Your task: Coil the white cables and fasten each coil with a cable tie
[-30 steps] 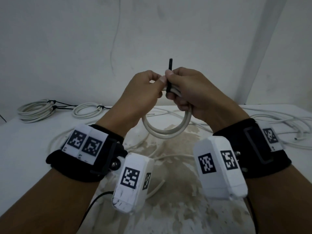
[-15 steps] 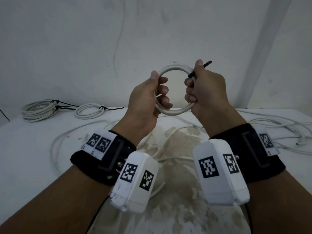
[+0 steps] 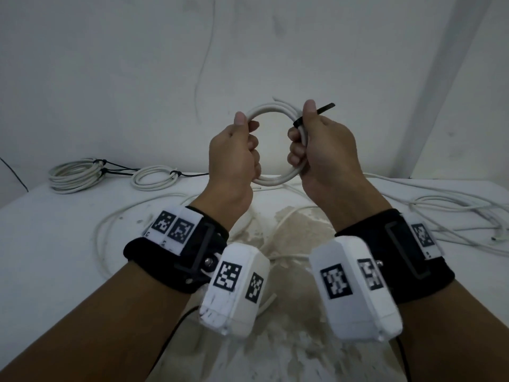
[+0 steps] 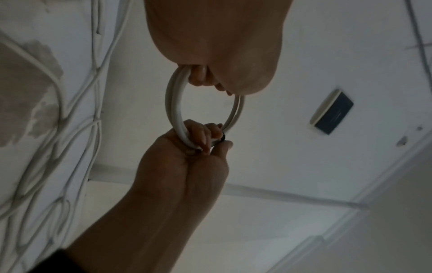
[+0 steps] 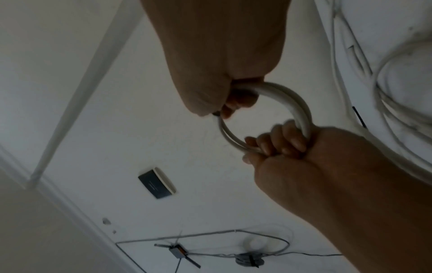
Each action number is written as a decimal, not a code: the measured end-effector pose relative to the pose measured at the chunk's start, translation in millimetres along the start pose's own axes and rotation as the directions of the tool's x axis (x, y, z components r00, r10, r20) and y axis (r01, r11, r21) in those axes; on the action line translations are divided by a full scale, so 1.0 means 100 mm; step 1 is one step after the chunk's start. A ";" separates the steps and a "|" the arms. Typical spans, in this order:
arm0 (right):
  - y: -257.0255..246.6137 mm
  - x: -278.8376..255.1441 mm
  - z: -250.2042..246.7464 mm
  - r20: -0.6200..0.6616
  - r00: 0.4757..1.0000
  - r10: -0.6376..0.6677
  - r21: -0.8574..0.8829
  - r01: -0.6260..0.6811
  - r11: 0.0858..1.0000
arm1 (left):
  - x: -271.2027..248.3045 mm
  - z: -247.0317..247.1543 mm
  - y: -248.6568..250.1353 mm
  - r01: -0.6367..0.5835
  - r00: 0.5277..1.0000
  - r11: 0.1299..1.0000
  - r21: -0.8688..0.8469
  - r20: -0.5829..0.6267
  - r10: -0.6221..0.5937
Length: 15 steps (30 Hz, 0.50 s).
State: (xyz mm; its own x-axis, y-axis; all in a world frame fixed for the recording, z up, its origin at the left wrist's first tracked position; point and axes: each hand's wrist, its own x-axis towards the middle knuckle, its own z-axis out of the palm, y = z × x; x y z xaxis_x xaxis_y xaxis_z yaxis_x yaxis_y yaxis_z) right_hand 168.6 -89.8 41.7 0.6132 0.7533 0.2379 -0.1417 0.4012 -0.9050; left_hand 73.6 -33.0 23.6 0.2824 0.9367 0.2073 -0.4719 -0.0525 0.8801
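Observation:
A small white cable coil (image 3: pixel 271 109) is held upright in the air above the table, in front of the wall. My left hand (image 3: pixel 237 153) grips its left side with the fingers curled round the strands. My right hand (image 3: pixel 316 144) grips its right side. A black cable tie (image 3: pixel 298 123) wraps the strands just under my right thumb, and its loose tail (image 3: pixel 326 107) sticks out to the upper right. The left wrist view shows the coil (image 4: pixel 174 103) between both hands, with the tie (image 4: pixel 222 137) by my right fingers. In the right wrist view the coil (image 5: pixel 297 105) shows too.
Two tied coils lie at the table's back left, a large one (image 3: pixel 74 176) and a smaller one (image 3: pixel 154 179). Loose white cables (image 3: pixel 454 205) sprawl on the right and across the middle (image 3: pixel 110 230). The white table (image 3: pixel 55 257) has a worn brown patch at the centre.
Both hands have lifted the coil and turned it upright, then moved apart to its two sides. The tie's tail now points to the upper right instead of straight up.

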 end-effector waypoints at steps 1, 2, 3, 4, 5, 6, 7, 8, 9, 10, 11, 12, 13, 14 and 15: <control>0.00 0.01 -0.01 0.073 0.997 0.024 0.004 -0.025 1.000 | 0.04 -0.03 0.03 0.016 1.000 1.000 0.005 -0.021 -0.016; 0.00 0.02 -0.02 0.142 0.988 0.055 -0.019 -0.053 0.998 | 0.07 -0.09 0.05 0.037 0.999 0.999 0.013 -0.038 -0.036; 0.00 0.04 -0.01 0.195 0.977 0.088 -0.081 -0.073 0.994 | 0.12 -0.15 0.09 0.054 0.997 0.998 0.026 -0.050 -0.053; 0.01 0.06 0.02 0.221 0.968 0.122 -0.171 -0.085 0.982 | 0.15 -0.24 0.12 0.070 0.996 0.996 0.046 -0.059 -0.067; 0.02 0.08 0.07 0.229 0.962 0.150 -0.252 -0.090 0.964 | 0.19 -0.34 0.16 0.085 0.995 0.994 0.069 -0.066 -0.080; 0.05 0.11 0.14 0.230 0.959 0.167 -0.311 -0.091 0.946 | 0.21 -0.45 0.20 0.099 0.993 0.991 0.088 -0.075 -0.092; 0.08 0.14 0.22 0.234 0.955 0.182 -0.348 -0.093 0.933 | 0.23 -0.56 0.23 0.114 0.991 0.987 0.109 -0.088 -0.104; 0.12 0.15 0.32 0.235 0.952 0.195 -0.379 -0.095 0.920 | 0.24 -0.67 0.26 0.128 0.987 0.983 0.132 -0.111 -0.114; 0.17 0.16 0.44 0.240 0.948 0.208 -0.404 -0.097 0.910 | 0.24 -0.78 0.30 0.134 0.984 0.979 0.156 -0.138 -0.113; 0.22 0.17 0.57 0.245 0.947 0.209 -0.434 -0.086 0.897 | 0.26 -0.89 0.34 0.135 0.981 0.977 0.167 -0.163 -0.108; 0.26 0.17 0.70 0.250 0.946 0.207 -0.461 -0.071 0.885 | 0.28 -1.00 0.36 0.137 0.977 0.976 0.171 -0.188 -0.104; 0.32 0.17 0.84 0.259 0.946 0.196 -0.490 -0.046 0.871 | 0.31 -1.11 0.40 0.144 0.971 0.975 0.172 -0.215 -0.105; 0.36 0.17 0.97 0.271 0.944 0.189 -0.511 -0.025 0.859 | 0.34 -1.22 0.44 0.157 0.964 0.973 0.171 -0.242 -0.113; 0.40 0.18 1.10 0.290 0.938 0.192 -0.529 -0.010 0.849 | 0.38 -1.33 0.47 0.175 0.955 0.970 0.170 -0.269 -0.125; 0.44 0.21 1.21 0.315 0.925 0.212 -0.531 -0.013 0.847 | 0.43 -1.45 0.49 0.195 0.946 0.967 0.162 -0.290 -0.143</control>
State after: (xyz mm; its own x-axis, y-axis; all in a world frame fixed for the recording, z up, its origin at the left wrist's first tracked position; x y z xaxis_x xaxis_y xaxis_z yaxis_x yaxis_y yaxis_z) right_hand 81.0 6.5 49.7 0.2923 0.9461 0.1397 0.2845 0.0534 -0.9572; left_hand -58.0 55.2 13.9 0.0926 0.9943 -0.0530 -0.2658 0.0760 0.9610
